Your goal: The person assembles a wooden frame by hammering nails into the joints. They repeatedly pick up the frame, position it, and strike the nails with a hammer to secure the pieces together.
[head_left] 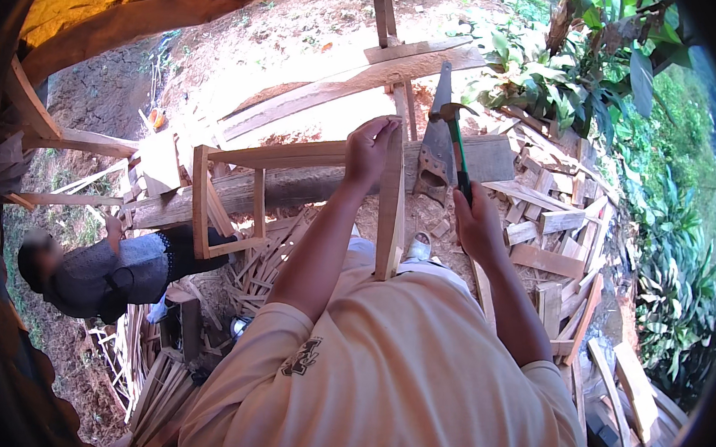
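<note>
My right hand [478,225] is wrapped round the lower handle of a claw hammer [455,143], whose head is raised at the top. My left hand [368,151] is closed in a pinch at the far end of an upright wooden bar [392,201]. Whatever its fingertips pinch is too small to make out. That bar joins a light wooden frame [288,154] stretching to the left. Just left of the hammer, a handsaw [436,146] lies across a thick weathered beam [491,156], its wooden grip toward me.
Another person [122,278] stands at the left by the frame. Offcuts [553,225] are heaped at the right, and thin strips [267,275] litter the ground at the left. A long board [343,81] lies beyond the beam. An orange tarp [124,4] hangs at the upper left.
</note>
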Demonstrator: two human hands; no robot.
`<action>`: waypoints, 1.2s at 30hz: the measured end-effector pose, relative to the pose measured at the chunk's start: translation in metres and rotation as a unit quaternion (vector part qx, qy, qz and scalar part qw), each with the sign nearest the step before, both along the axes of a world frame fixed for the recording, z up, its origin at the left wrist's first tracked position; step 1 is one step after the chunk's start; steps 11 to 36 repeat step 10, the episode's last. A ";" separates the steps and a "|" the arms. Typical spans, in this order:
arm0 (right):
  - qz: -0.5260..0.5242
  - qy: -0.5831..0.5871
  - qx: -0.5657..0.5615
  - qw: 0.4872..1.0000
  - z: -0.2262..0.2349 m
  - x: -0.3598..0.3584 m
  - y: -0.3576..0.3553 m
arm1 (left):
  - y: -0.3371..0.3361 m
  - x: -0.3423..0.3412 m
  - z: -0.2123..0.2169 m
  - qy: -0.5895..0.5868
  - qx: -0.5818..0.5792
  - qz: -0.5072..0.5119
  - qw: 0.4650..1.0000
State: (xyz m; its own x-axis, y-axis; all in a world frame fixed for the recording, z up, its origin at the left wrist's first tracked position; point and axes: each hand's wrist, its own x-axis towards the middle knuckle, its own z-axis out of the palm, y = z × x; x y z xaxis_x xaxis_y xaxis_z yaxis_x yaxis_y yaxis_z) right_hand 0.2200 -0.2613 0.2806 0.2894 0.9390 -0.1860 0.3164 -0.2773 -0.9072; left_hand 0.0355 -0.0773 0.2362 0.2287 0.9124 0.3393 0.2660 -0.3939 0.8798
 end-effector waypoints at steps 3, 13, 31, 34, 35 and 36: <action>0.020 -0.103 0.078 0.991 0.055 -0.013 0.012 | -0.005 0.003 -0.002 -0.009 0.009 0.013 1.000; 0.118 -0.205 -0.006 0.972 0.076 -0.032 0.026 | -0.007 -0.010 0.013 0.151 -0.004 0.014 0.988; 0.118 -0.205 -0.006 0.972 0.076 -0.032 0.026 | -0.007 -0.010 0.013 0.151 -0.004 0.014 0.988; 0.118 -0.205 -0.006 0.972 0.076 -0.032 0.026 | -0.007 -0.010 0.013 0.151 -0.004 0.014 0.988; 0.118 -0.205 -0.006 0.972 0.076 -0.032 0.026 | -0.007 -0.010 0.013 0.151 -0.004 0.014 0.988; 0.118 -0.205 -0.006 0.972 0.076 -0.032 0.026 | -0.007 -0.010 0.013 0.151 -0.004 0.014 0.988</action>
